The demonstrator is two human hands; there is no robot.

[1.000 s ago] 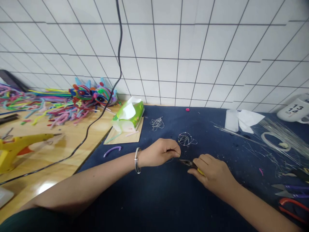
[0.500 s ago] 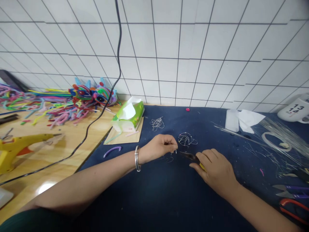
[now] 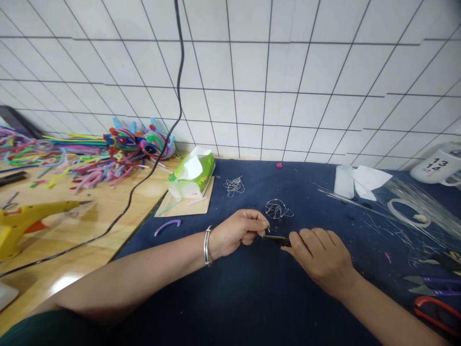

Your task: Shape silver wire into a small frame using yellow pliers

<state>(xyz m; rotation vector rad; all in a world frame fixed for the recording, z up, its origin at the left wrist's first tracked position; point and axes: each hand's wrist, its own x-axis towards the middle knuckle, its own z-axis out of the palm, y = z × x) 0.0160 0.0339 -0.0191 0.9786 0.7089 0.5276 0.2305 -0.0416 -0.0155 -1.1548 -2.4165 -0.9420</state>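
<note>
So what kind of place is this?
It looks like a craft table, maybe in a small workshop. You can tell from the yellow glue gun, the colourful fuzzy stems and the pliers in the right hand.

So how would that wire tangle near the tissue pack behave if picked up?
The wire tangle would probably lift as one springy clump, since its thin strands cross and loop. It looks light, being mostly gaps. Loose ends stick out, so it may snag the blue cloth.
</note>
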